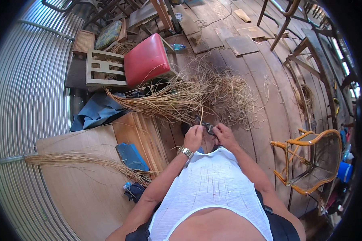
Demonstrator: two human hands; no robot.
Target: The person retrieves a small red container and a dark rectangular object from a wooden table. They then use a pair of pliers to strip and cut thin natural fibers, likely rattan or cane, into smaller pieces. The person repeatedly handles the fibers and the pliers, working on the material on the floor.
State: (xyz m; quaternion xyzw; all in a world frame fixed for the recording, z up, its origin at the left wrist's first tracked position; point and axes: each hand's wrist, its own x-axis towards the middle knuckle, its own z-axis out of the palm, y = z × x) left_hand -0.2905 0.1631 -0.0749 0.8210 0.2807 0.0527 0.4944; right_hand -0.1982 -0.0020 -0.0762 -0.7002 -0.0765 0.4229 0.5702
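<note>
My left hand (194, 137), with a metal watch on its wrist, is closed with fingers pinched together in front of my white shirt. A pale cane strand (201, 114) rises from its fingertips toward the big bundle. Close beside it, my right hand (225, 135) is also closed; what its fingers hold is hidden. Between the two hands sits a small dark object (207, 126), too small to name. Just beyond them, a long bundle of loose cane strands (161, 100) spreads over the plank floor, ending in a curly tangle (233, 90) on the right.
A chair with a red seat (147, 60) lies tipped behind the bundle. At left are a wooden board (80, 180), a second cane bundle (76, 158), a blue block (132, 156) and blue-grey cloth (96, 110). A rattan chair frame (309, 160) stands at right.
</note>
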